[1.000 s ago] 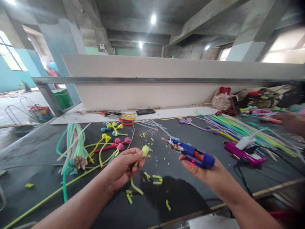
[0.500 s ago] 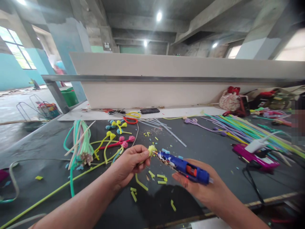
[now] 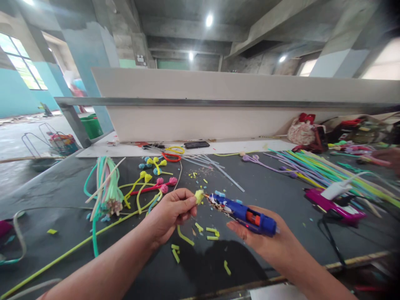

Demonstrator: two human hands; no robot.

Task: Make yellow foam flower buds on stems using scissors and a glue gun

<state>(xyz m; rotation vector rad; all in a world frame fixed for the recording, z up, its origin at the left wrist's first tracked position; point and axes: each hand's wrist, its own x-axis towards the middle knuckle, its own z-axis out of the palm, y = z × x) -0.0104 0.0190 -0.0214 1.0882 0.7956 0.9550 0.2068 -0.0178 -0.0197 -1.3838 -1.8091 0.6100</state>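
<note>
Currently, yellow bud (image 3: 199,197) is pinched between left hand's (image 3: 173,210) thumb and fingers, above dark table (image 3: 271,191). Blue glue gun (image 3: 236,211) is gripped in right hand (image 3: 264,243). Nozzle is aimed at bud, contact unclear. Bud should be held steady, fingertips clear of likely hot tip.

One glue gun (image 3: 242,212) (blue), one phone (image 3: 196,145), three pink knobs (image 3: 163,189)
</note>
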